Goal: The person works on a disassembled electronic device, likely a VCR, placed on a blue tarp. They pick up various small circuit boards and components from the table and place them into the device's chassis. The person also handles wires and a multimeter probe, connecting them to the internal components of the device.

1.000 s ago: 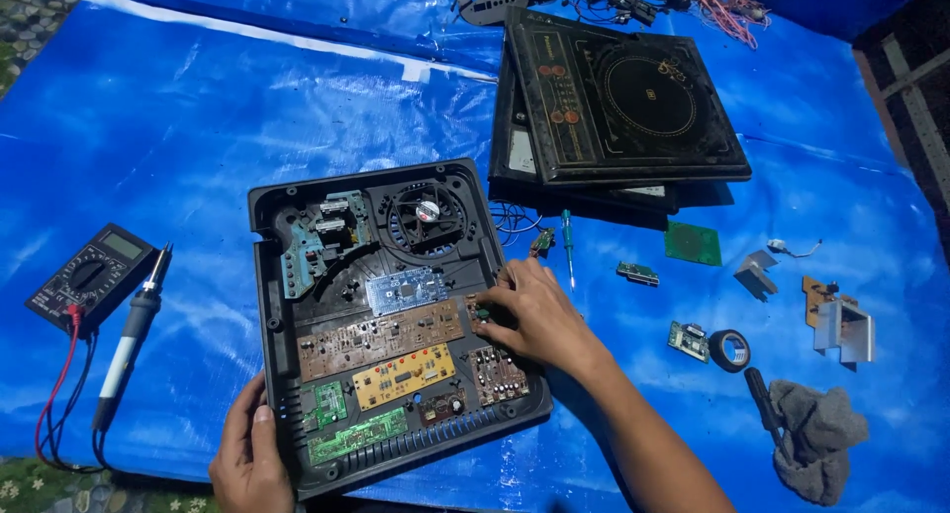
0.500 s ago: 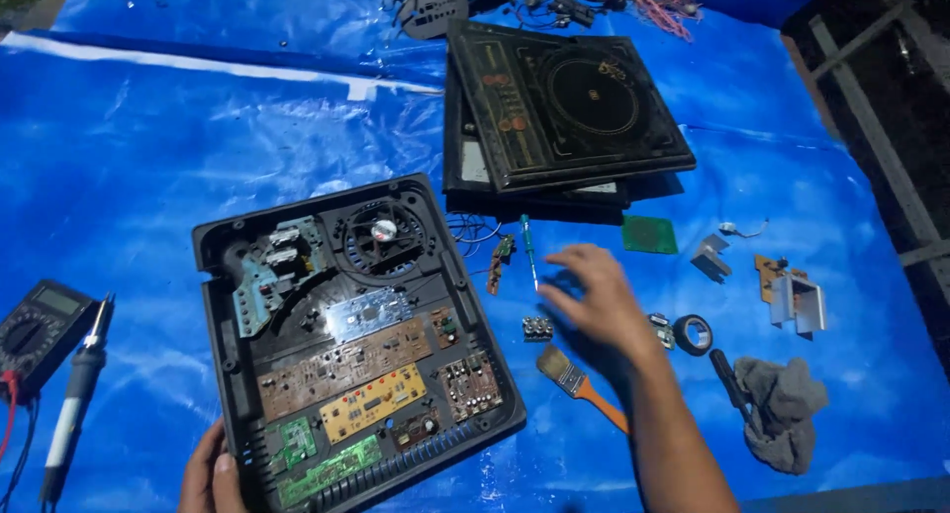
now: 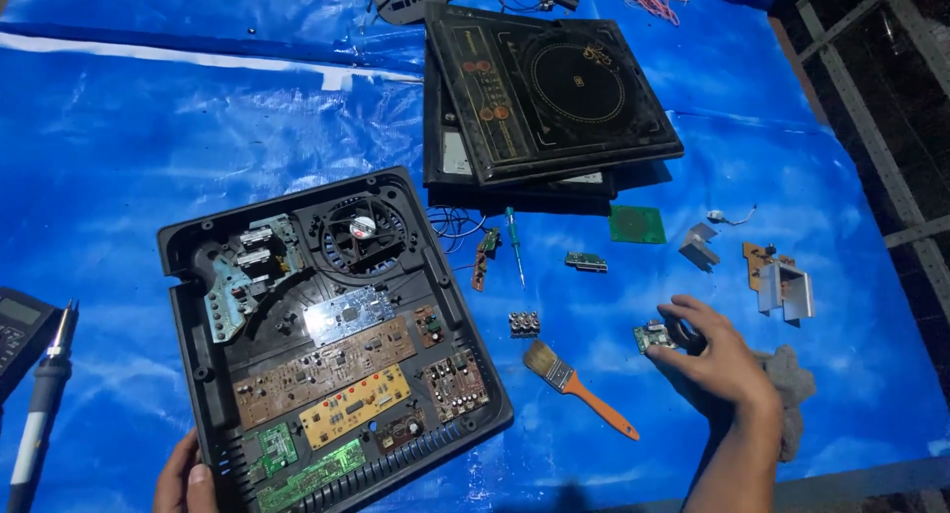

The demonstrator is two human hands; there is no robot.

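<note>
Head view: a crinkled blue tarpaulin (image 3: pixel 148 147) covers the work surface, with dark metal framing past its far right edge. The right hand (image 3: pixel 711 360) lies palm down on it, fingers curled loosely over a small dark round part, touching a small green circuit board (image 3: pixel 651 337) at its fingertips; whether it grips either, I cannot tell. An orange-handled brush (image 3: pixel 579 386) lies just left of it. The left hand (image 3: pixel 184 481) grips the near corner of the opened black cooker casing (image 3: pixel 198 365), which holds a fan (image 3: pixel 362 230) and several circuit boards
</note>
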